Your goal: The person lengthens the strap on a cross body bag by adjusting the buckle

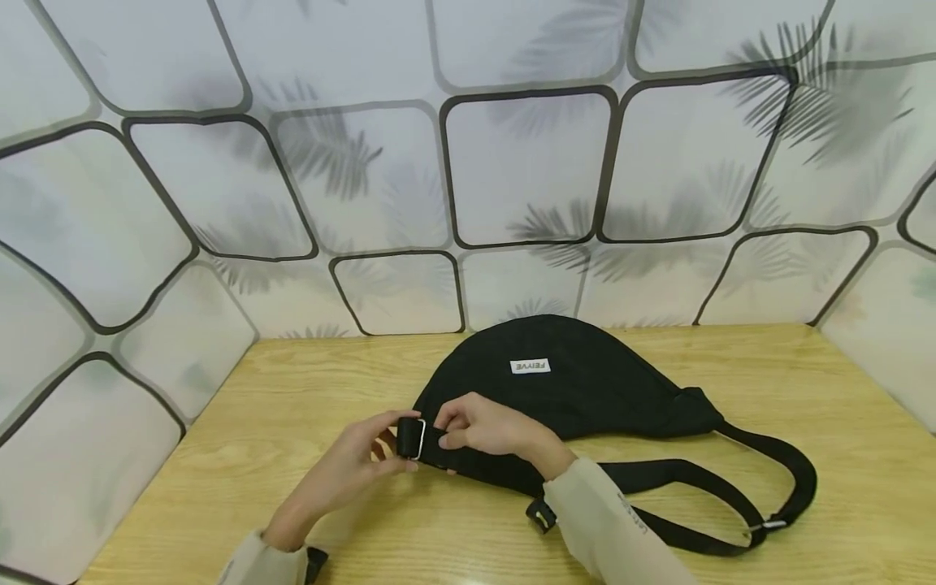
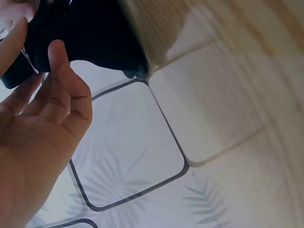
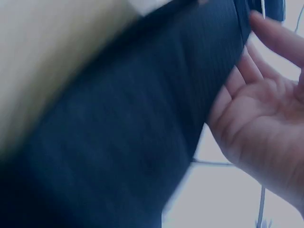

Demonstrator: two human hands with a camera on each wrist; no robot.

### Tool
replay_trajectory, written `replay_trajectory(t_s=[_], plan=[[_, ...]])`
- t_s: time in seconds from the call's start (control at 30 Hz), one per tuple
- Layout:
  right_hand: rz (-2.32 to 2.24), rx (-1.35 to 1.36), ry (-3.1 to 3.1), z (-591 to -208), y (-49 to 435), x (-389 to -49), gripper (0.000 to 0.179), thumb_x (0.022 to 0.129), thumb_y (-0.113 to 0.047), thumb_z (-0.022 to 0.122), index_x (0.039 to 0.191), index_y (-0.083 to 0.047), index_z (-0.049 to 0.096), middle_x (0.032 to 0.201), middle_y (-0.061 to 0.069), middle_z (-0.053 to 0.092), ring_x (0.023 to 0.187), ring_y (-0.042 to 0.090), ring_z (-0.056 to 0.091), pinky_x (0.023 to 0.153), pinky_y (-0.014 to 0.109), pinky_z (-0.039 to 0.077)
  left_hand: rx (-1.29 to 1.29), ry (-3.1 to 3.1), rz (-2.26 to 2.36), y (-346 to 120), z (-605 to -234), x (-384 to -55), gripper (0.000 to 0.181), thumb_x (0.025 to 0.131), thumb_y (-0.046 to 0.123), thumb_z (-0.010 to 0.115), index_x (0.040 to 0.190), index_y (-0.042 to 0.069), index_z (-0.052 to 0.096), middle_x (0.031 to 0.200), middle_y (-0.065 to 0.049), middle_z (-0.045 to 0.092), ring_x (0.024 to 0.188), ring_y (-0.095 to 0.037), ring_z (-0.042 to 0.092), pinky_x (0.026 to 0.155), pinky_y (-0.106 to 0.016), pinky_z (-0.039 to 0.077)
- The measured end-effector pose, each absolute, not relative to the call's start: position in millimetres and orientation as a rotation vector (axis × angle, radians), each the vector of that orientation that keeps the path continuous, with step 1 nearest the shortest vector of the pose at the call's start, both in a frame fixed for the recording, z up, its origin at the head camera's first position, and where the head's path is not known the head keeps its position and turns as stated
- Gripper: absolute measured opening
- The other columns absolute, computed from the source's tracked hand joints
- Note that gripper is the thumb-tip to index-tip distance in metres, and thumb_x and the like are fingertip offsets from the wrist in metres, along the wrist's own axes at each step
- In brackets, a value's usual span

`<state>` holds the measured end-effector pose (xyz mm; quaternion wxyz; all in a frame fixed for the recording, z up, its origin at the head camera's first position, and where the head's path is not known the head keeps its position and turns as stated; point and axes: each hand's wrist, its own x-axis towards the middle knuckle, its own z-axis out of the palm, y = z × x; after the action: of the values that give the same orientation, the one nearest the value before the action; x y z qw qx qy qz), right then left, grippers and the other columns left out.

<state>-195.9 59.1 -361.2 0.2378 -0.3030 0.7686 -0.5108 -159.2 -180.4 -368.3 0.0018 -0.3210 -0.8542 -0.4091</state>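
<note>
A black waist bag (image 1: 556, 390) with a small white label (image 1: 530, 366) lies on the wooden table. At its left end, my left hand (image 1: 358, 455) holds a looped black webbing strap (image 1: 407, 437) beside a metal slider (image 1: 420, 439), thumb below and fingers above. My right hand (image 1: 486, 426) pinches the webbing just right of the slider, thumb against curled fingers. In the left wrist view, my left hand (image 2: 47, 128) has its fingertips at the strap's edge. Dark webbing (image 3: 118, 114) fills much of the right wrist view, blurred.
A black plastic buckle (image 1: 541, 515) lies by my right sleeve (image 1: 607, 520). The bag's long strap (image 1: 797, 471) loops to the right over the table (image 1: 241, 455), with a second metal slider (image 1: 773, 525). Behind stands a patterned cloth wall (image 1: 526, 171).
</note>
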Motion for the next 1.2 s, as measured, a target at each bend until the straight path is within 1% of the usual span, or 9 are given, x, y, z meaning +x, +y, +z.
replay_trajectory(t_s=[0.23,0.4,0.53,0.67,0.8,0.9,1.0,1.1,1.2], plan=[[-1.309,-0.863,2.098,-359.2,73.4,-201.9,0.012,0.093,0.012,0.059,0.102,0.010,0.066,0.059,-0.007,0.035,0.052,0.007,0.026,0.057,0.024,0.028,-0.963,-2.721,-1.309,-181.6,-366.9,-159.3,0.050,0.090,0.009,0.079,0.135,-0.004,0.059,0.118,-0.013,0.067,0.085,-0.012,0.062,0.067,-0.028,0.051],[-1.325,-0.901,2.124,-359.1,70.6,-201.8,0.012,0.094,0.012,0.058,0.101,0.009,0.067,0.057,-0.007,0.035,0.049,0.006,0.026,0.053,0.022,0.027,-0.969,-2.710,-1.311,-181.5,-366.7,-158.3,0.051,0.090,0.009,0.079,0.134,-0.003,0.059,0.114,-0.011,0.068,0.085,-0.012,0.061,0.067,-0.028,0.051],[-1.376,-0.906,2.152,-360.4,62.7,-199.4,0.011,0.094,0.010,0.059,0.099,0.007,0.068,0.058,-0.006,0.035,0.051,0.007,0.027,0.056,0.022,0.031,-0.975,-2.698,-1.304,-181.9,-366.9,-157.2,0.050,0.089,0.009,0.079,0.133,-0.003,0.060,0.114,-0.010,0.068,0.085,-0.012,0.061,0.067,-0.028,0.051],[-1.480,-0.858,2.134,-362.0,52.4,-194.5,0.011,0.095,0.009,0.060,0.099,0.006,0.069,0.066,-0.005,0.052,0.059,0.009,0.038,0.063,0.023,0.036,-0.992,-2.687,-1.321,-180.3,-366.4,-156.1,0.048,0.089,0.008,0.079,0.132,-0.002,0.061,0.111,-0.008,0.069,0.084,-0.011,0.060,0.067,-0.029,0.051],[-1.520,-0.818,2.126,-361.8,48.3,-192.7,0.012,0.096,0.007,0.060,0.101,0.005,0.070,0.086,0.001,0.069,0.071,0.011,0.050,0.067,0.025,0.040,-0.992,-2.706,-1.339,-178.8,-364.5,-155.2,0.047,0.090,0.008,0.078,0.133,-0.002,0.061,0.111,-0.008,0.070,0.085,-0.012,0.060,0.069,-0.029,0.051],[-1.470,-0.840,2.140,-360.7,53.3,-195.0,0.011,0.097,0.005,0.061,0.104,0.005,0.069,0.083,0.000,0.065,0.072,0.011,0.050,0.069,0.025,0.043,-0.993,-2.709,-1.330,-178.7,-363.6,-155.3,0.047,0.091,0.008,0.077,0.134,-0.002,0.060,0.113,-0.008,0.069,0.086,-0.013,0.060,0.069,-0.029,0.050],[-1.407,-0.868,2.106,-360.0,62.0,-199.0,0.013,0.097,0.005,0.062,0.108,0.008,0.067,0.071,-0.003,0.053,0.065,0.010,0.043,0.070,0.024,0.043,-0.991,-2.704,-1.310,-178.9,-363.5,-155.5,0.048,0.091,0.009,0.077,0.134,-0.002,0.060,0.114,-0.007,0.069,0.086,-0.013,0.060,0.069,-0.029,0.050],[-1.323,-0.904,2.090,-358.3,71.7,-202.7,0.014,0.095,0.007,0.061,0.109,0.011,0.066,0.066,-0.005,0.046,0.061,0.009,0.038,0.068,0.023,0.041,-0.975,-2.706,-1.309,-179.7,-363.8,-155.6,0.048,0.091,0.009,0.078,0.134,-0.002,0.060,0.112,-0.006,0.069,0.086,-0.013,0.061,0.069,-0.029,0.050],[-1.241,-0.940,2.111,-357.3,78.7,-206.2,0.015,0.094,0.010,0.060,0.107,0.013,0.065,0.064,-0.006,0.045,0.057,0.007,0.036,0.062,0.021,0.037,-0.956,-2.715,-1.327,-180.1,-364.1,-155.8,0.048,0.091,0.009,0.078,0.134,-0.002,0.060,0.109,-0.005,0.070,0.086,-0.014,0.062,0.070,-0.030,0.051]])
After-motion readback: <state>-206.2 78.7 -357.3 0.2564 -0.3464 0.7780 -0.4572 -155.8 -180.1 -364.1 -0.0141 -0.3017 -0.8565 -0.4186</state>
